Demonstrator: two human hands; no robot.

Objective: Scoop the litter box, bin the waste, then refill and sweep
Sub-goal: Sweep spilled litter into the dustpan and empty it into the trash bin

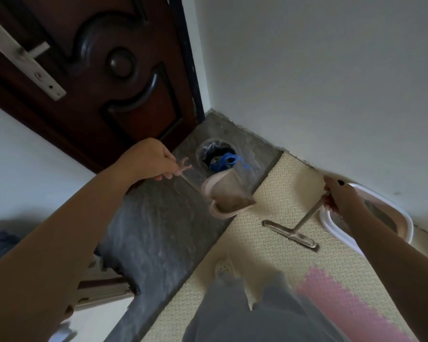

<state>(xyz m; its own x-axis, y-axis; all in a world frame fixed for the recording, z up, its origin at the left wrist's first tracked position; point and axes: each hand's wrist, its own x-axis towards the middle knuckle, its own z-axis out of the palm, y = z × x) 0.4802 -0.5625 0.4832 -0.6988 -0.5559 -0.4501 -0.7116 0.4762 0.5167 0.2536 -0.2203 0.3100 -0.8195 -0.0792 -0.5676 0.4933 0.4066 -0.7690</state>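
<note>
My left hand (151, 160) grips the long handle of a pink dustpan (226, 196), which hangs tilted in the air just in front of the bin. The small bin (209, 150), lined with a dark bag, holds blue waste and stands on the grey stone strip near the door. My right hand (339, 196) grips the handle of a broom whose flat head (290, 234) sits low over the cream mat. The white-rimmed litter box (400, 218) stands against the wall behind my right wrist, partly hidden by the arm.
A dark wooden door (97, 70) fills the upper left and white walls meet in the corner behind the bin. The cream mat (269, 255) has a pink section (344, 299) at lower right. My legs and one slipper (224, 269) show at the bottom. Shoes lie at lower left.
</note>
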